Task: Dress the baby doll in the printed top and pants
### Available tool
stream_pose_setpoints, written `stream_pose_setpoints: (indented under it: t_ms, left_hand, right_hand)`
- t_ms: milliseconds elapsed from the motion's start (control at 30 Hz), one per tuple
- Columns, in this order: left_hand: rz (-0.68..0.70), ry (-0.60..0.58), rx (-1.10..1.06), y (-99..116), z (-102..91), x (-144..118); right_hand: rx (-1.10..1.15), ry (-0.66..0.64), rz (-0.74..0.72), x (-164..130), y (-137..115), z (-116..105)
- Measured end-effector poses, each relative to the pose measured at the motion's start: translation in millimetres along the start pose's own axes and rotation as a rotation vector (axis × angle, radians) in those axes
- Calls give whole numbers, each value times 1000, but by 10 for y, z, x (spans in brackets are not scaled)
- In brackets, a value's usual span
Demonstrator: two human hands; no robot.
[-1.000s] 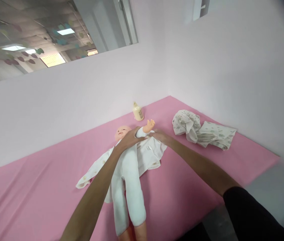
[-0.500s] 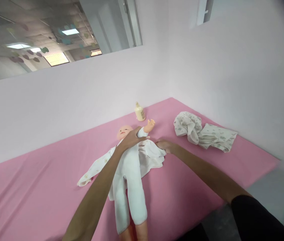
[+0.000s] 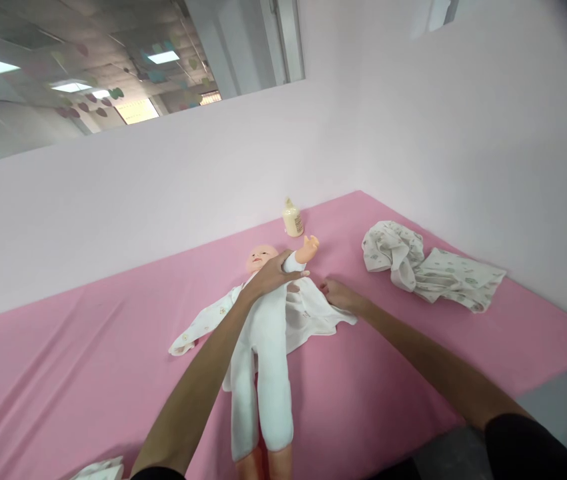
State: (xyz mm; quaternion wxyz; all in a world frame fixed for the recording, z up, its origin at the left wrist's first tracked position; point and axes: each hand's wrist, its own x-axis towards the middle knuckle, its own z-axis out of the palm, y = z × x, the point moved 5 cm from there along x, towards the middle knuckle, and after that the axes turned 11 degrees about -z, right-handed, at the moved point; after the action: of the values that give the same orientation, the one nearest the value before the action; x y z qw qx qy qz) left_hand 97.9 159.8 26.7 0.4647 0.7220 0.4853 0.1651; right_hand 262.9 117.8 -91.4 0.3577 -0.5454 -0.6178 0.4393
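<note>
A baby doll [image 3: 262, 255] with a white cloth body lies on its back on the pink surface [image 3: 128, 373]. My left hand [image 3: 274, 275] is wrapped round the doll's raised arm, just below its plastic hand [image 3: 307, 249]. A white baby shirt [image 3: 313, 313] with small prints lies partly under the doll. One of its sleeves [image 3: 208, 320] covers the doll's other arm and stretches out to the left. My right hand [image 3: 339, 295] is closed at the shirt's loose side, to the right of the doll; its fingertips are partly hidden.
A cream pump bottle [image 3: 293, 219] stands behind the doll's head, near the white wall [image 3: 213, 180]. Crumpled printed cloth [image 3: 392, 252] and a flatter printed cloth [image 3: 463, 277] lie at the right. Some white fabric [image 3: 98, 469] shows at the bottom left edge.
The view has shifted a little, bringing white fabric into the bottom left. My right hand has moved slightly along the shirt, whose side now spreads farther right. My left hand still holds the doll's arm.
</note>
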Motion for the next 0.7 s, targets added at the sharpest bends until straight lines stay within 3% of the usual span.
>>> stream_pose_setpoints:
  t_ms: [67,133,233,333,400,567,700]
  left_hand:
    - [14,28,75,10,-17,-1]
    - [51,78,165,32,-48,-10]
    - [97,113,248,58,-72,-25]
    - [117,80,266,62,-53,-26]
    - [115,65,284,52,-34,-14]
    - [123,77,341,29,33,68]
    - [142,84,403,59,137,158]
  right_hand:
    - [-192,-91,-70,52,-50,74]
    - [-460,-161,-145,133,-113,14]
    - [-811,-22,-158,324,-200,-379]
    - [-924,113,-162,507,-276,-727]
    - [-966,158,-182,567,-315,-794]
    - [-966,268,-277,480,-402,-506]
    - [-746,179,-379,435,-392,-41]
